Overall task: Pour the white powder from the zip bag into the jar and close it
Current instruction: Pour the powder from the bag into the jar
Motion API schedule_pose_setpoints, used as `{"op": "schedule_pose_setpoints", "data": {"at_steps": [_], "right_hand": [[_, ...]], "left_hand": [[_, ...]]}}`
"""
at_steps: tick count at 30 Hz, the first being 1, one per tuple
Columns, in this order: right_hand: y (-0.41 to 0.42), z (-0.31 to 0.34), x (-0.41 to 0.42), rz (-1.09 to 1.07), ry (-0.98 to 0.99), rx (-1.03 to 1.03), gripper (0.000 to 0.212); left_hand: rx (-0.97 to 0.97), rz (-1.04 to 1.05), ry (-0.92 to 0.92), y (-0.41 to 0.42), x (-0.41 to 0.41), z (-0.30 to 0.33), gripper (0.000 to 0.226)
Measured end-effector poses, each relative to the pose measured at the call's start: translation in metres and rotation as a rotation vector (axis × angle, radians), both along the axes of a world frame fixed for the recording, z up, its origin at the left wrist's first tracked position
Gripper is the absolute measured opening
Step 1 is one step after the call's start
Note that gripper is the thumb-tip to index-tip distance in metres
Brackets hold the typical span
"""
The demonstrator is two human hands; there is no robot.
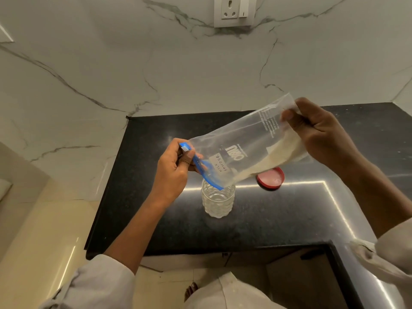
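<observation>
Head view: the left hand (172, 169) pinches the blue zip edge of the zip bag (240, 150) just above the jar (218, 198); the right hand (321, 130) grips its raised bottom at two o'clock. Keep the mouth over the jar, raising the bottom gradually. One bag, one jar, one red lid (270, 178) on the desk (256, 226).

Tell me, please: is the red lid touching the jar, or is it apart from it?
Apart. In the head view, the red lid lies flat on the black counter, to the right of the jar, and a strip of bare counter shows between them.
</observation>
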State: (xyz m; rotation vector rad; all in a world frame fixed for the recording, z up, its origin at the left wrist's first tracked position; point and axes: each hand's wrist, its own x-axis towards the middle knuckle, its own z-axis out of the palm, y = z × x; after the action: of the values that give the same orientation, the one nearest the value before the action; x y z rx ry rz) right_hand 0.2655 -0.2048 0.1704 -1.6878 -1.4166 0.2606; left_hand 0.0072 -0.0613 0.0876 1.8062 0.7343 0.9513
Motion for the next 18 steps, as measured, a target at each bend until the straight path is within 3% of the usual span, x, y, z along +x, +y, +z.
{"op": "schedule_pose_setpoints", "data": {"at_steps": [18], "right_hand": [[0.010,0.020,-0.015,0.043,-0.121,0.030,0.010]], "left_hand": [[-0.016,0.099,-0.008,-0.006,-0.011,-0.002,0.007]]}}
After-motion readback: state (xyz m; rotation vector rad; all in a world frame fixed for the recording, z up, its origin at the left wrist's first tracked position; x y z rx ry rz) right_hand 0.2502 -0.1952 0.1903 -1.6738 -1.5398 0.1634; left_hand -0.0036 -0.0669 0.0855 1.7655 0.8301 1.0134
